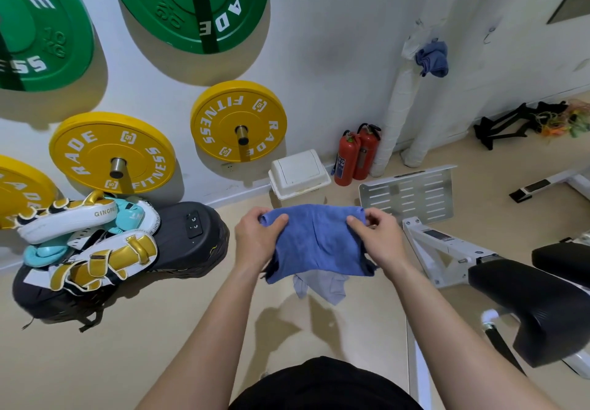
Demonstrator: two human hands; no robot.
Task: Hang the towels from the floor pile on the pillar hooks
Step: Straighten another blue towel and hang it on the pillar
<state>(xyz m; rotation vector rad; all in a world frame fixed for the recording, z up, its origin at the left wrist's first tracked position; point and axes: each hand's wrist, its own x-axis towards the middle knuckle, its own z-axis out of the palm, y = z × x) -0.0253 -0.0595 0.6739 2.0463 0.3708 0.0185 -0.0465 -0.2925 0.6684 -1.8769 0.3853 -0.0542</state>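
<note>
I hold a blue towel stretched between both hands at waist height. My left hand pinches its left top corner and my right hand pinches its right top corner. Below it on the beige floor lies a paler blue-grey towel, partly hidden by the held one. Another blue towel hangs bunched on a hook of the white wrapped pillar at the upper right. A bare hook shows on the wall to the right of that pillar.
Green and yellow weight plates hang on the wall. Boxing pads lie on a black bag at left. A white bin and two red fire extinguishers stand by the wall. A white machine with a black seat fills the right.
</note>
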